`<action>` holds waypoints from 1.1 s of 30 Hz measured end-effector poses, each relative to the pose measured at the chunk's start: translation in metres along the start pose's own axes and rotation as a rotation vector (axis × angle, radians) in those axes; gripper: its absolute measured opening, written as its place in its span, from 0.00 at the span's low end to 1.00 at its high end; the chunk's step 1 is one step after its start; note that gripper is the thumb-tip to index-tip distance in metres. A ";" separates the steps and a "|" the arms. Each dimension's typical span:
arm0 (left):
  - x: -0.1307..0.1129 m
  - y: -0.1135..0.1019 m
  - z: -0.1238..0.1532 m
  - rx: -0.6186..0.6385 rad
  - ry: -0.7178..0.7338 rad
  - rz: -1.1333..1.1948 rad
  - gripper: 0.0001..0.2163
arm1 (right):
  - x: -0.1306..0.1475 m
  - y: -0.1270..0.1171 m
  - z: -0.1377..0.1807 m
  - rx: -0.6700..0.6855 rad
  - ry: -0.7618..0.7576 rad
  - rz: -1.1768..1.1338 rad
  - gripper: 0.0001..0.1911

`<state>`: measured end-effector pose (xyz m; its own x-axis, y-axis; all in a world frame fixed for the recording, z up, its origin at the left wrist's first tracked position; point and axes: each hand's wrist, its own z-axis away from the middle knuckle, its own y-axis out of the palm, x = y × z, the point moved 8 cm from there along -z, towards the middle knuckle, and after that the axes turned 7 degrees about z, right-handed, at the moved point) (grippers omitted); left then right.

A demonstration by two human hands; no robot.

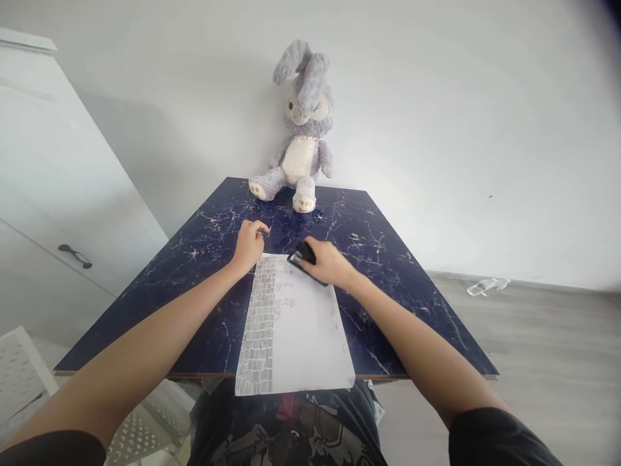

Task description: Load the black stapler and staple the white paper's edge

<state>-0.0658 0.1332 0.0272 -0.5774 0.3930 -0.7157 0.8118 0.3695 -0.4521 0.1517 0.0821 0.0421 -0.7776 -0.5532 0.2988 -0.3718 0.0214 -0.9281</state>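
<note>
A sheet of printed paper [295,330] lies on the dark blue marbled table [194,291], its near edge hanging over the front. My right hand [326,261] is closed around a black stapler [303,254] at the paper's far right corner. My left hand [250,244] rests beside the paper's far left corner, fingers curled in a pinch with nothing visible in them.
A grey plush rabbit [301,129] sits at the table's far edge against the white wall. A white cabinet with a dark handle [74,255] stands to the left. A plastic bottle [485,285] lies on the floor at right. A small dark object [354,236] lies on the table.
</note>
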 end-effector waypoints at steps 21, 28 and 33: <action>0.007 0.029 0.010 0.269 -0.054 -0.050 0.16 | -0.143 -0.017 0.001 0.147 0.105 0.047 0.11; 0.010 0.032 0.011 0.279 -0.076 -0.071 0.14 | -0.142 -0.016 0.003 0.198 0.112 0.016 0.14; 0.009 0.033 0.011 0.304 -0.081 -0.102 0.13 | -0.144 -0.016 0.004 0.195 0.141 0.018 0.15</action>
<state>-0.0438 0.1394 -0.0004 -0.6579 0.2944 -0.6932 0.7461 0.1300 -0.6530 0.2717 0.1578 0.0132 -0.8516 -0.4319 0.2970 -0.2629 -0.1383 -0.9549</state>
